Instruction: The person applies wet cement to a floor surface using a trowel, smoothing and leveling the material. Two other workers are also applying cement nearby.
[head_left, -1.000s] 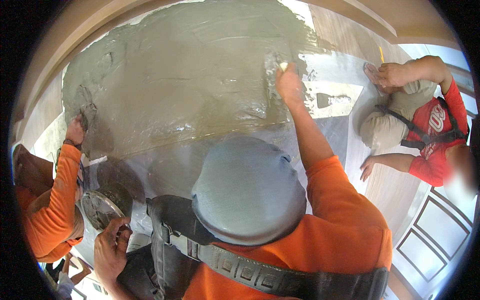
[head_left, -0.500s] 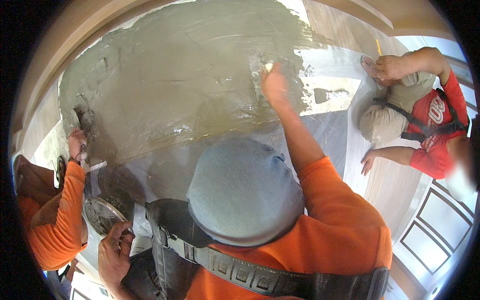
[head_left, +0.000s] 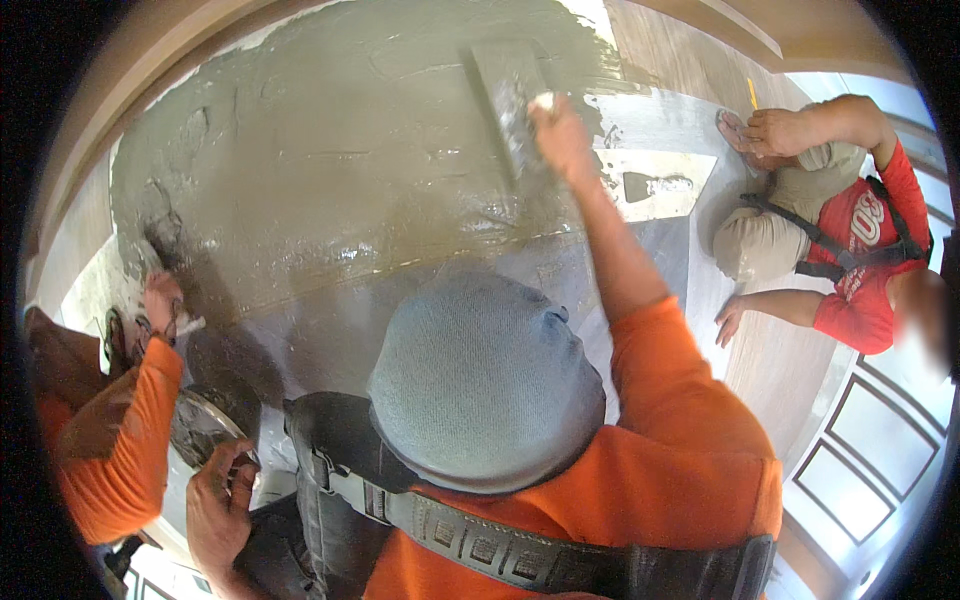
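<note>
My right hand (head_left: 562, 140) is stretched far forward, closed on the handle of a finishing trowel (head_left: 503, 105). The wide, smeared blade lies on wet grey mortar (head_left: 330, 170) covering much of the surface ahead. At the lower left, the fingers of my left hand (head_left: 220, 505) are curled in a pinch. They overlap the near rim of a mortar-caked bucket (head_left: 212, 412); what they grip is not clear. A co-worker's hand (head_left: 162, 303) in an orange sleeve holds a white-handled tool (head_left: 190, 325) at the mortar's left edge.
To the right squats a person in red (head_left: 865, 235), one hand on the floor. A putty knife (head_left: 655, 187) seems to lie on a pale sheet right of the mortar. My grey cap (head_left: 485, 385) and black strap (head_left: 500, 545) hide the near middle. White panelled doors (head_left: 875, 450) stand lower right.
My right hand has moved forward and slightly right, and the trowel's blade now shows broad side up. The co-worker's hand at left sits a little lower. My left hand stays near the bucket.
</note>
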